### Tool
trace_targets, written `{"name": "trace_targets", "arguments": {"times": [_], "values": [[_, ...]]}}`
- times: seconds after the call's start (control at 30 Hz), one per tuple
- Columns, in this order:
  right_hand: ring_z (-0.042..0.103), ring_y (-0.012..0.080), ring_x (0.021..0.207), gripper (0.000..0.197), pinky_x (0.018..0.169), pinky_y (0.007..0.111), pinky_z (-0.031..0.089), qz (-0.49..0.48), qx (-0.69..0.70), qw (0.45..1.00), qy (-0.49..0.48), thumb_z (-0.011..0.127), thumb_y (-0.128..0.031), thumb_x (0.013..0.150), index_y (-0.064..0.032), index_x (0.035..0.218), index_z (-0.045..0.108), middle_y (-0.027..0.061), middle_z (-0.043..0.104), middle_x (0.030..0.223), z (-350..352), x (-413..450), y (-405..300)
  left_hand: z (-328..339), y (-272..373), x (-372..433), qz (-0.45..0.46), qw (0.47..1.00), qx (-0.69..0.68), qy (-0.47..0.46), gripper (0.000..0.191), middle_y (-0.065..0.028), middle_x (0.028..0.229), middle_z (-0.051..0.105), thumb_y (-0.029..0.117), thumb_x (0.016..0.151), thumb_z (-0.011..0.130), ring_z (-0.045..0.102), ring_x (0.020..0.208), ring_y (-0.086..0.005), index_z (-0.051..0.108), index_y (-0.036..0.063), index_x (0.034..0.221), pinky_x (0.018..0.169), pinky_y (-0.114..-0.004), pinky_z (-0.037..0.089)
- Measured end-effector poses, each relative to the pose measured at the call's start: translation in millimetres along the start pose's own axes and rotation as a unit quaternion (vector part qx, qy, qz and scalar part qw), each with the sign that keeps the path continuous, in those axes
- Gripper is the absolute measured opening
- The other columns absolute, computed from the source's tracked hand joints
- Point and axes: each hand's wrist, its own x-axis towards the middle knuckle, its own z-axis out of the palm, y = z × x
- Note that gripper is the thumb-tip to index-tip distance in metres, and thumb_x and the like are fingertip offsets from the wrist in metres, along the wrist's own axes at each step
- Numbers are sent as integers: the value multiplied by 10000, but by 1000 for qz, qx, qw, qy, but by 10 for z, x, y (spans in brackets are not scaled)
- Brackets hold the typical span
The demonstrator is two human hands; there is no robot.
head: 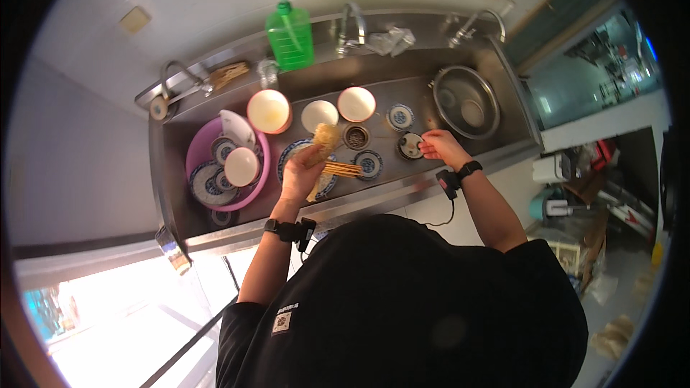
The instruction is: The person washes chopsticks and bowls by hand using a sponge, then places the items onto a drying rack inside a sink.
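In the steel sink, my left hand [303,175] grips a yellowish mesh scrubber [325,143] above a blue-patterned plate [285,161]. Several wooden chopsticks [344,169] stick out to the right beneath that hand; whether it holds them too is unclear. My right hand [443,148] has its fingertips at the rim of a small dark-edged dish [410,146]. Small blue-and-white dishes [400,117] lie nearby, one above and one to the left. Between the hands is the drain strainer [356,137]. White bowls [356,104] stand behind my left hand.
A pink basin [194,145] with bowls and plates stands at the left. A steel basin [493,113] sits at the right. Behind are faucets [353,29], a green pump bottle [290,37] and crumpled clear plastic [392,41]. The sink's front edge [377,191] runs before me.
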Motion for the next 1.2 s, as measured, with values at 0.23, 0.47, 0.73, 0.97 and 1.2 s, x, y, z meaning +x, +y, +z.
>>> {"name": "trace_targets", "arguments": {"times": [0.23,0.47,0.73,0.97,1.2], "values": [[716,152,817,252,678,303,605,-6,-96,995,-40,666,-249,1033,-32,1159,679,85,748,996,743,446,-385,-254,6,-177,-36,998,-18,50,489,-112,1280,738,0,880,777,699,1148,-159,687,11,1360,992,-301,562],[668,115,724,232,589,273,568,-124,-196,961,-153,683,-261,1025,-32,1061,698,30,710,867,1945,1108,-839,-530,13,-423,-24,990,-27,135,501,-121,1285,722,-66,852,753,708,1172,-194,697,22,1342,1037,-321,564],[594,130,550,352,460,298,487,-130,-169,955,-208,790,-325,941,-43,1008,589,42,614,741,3197,2006,-1030,-728,299,-693,-73,972,35,220,413,-120,1191,735,13,851,776,731,1126,-255,741,51,1261,988,-350,575],[630,205,547,376,462,341,525,-113,-200,958,-174,710,-241,944,50,1146,587,121,645,772,3856,2098,-865,-818,353,-877,-98,957,62,266,398,-124,1216,733,54,880,762,734,1096,-274,742,62,1277,971,-354,568],[741,258,634,262,519,342,592,-132,-301,935,-135,589,-68,913,124,1055,695,201,734,823,3983,2143,-777,-866,262,-992,-128,948,68,282,441,-142,1231,728,38,842,744,722,1117,-299,739,66,1282,978,-368,569]]}}
